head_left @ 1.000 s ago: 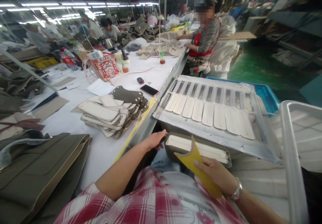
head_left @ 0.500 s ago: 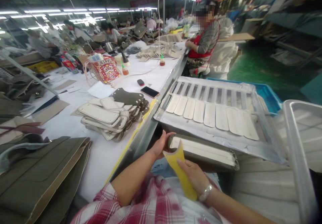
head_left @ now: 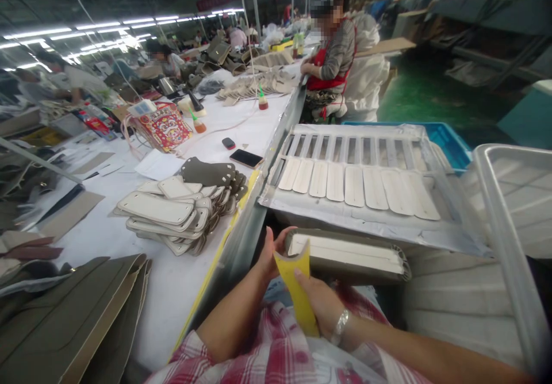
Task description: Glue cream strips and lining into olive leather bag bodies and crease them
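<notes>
Head view: my left hand [head_left: 271, 253] curls its fingers around the near-left end of a long grey-edged padded strip [head_left: 347, 256] held over my lap, below the slotted tray [head_left: 357, 223], while my right hand [head_left: 317, 303] pinches a yellow card scraper [head_left: 295, 286] against that same end. The strip's far end hangs unsupported, so I judge it could tip or slip from my one-handed hold. The red banner far off is unreadable.

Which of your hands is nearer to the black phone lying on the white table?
Left. The left hand grips the near end of the long strip piece, below the black phone near the table edge. The right hand holds the yellow scraper, lower and further right.
</notes>
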Demonstrator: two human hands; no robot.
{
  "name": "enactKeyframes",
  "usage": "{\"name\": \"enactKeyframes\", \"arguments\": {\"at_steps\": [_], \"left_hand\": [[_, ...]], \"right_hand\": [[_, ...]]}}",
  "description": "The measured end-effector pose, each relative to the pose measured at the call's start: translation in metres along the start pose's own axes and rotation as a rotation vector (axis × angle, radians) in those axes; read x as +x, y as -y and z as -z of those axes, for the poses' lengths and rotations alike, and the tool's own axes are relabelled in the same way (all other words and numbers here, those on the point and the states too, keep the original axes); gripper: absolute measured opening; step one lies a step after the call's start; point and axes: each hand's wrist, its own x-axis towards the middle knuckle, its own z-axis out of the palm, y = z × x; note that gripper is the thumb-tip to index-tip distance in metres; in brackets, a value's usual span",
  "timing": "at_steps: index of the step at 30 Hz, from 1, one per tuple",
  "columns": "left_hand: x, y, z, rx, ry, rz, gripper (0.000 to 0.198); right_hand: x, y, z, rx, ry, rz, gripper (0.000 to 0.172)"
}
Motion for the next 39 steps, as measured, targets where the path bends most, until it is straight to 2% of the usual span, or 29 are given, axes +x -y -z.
{"name": "enactKeyframes", "arguments": {"at_steps": [3, 6, 9, 14, 22, 27, 31, 36, 39], "left_hand": [[-0.006, -0.001, -0.004, 0.029, 0.023, -0.031, 0.075], [-0.006, 0.0, -0.006, 0.074, 0.011, -0.052, 0.073], [-0.001, 0.001, -0.006, 0.11, -0.015, -0.045, 0.063], [0.012, 0.003, -0.004, 0.108, -0.032, -0.053, 0.047], [0.019, 0.001, -0.013, 0.114, -0.059, -0.055, 0.042], [0.022, 0.0, -0.013, 0.201, -0.079, -0.065, 0.041], [0.021, -0.001, -0.014, 0.349, -0.145, -0.096, 0.041], [0.02, -0.008, -0.015, 0.677, -0.173, -0.117, 0.043], [0.018, -0.019, -0.015, 0.912, -0.165, -0.103, 0.042]], "right_hand": [[-0.003, 0.003, -0.013, 0.196, 0.037, -0.224, 0.029], [-0.006, 0.008, -0.021, 0.283, 0.089, -0.299, 0.025], [-0.004, 0.011, -0.02, 0.289, 0.118, -0.286, 0.026], [0.006, 0.01, -0.006, 0.282, 0.191, -0.275, 0.03], [0.023, -0.002, 0.018, 0.36, 0.329, -0.262, 0.032], [0.024, 0.011, 0.02, 0.276, 0.375, -0.26, 0.033], [0.021, 0.023, 0.017, 0.19, 0.307, -0.263, 0.029], [0.019, 0.024, 0.017, 0.256, 0.24, -0.307, 0.029], [0.016, 0.025, 0.015, 0.223, 0.204, -0.296, 0.029]]}}
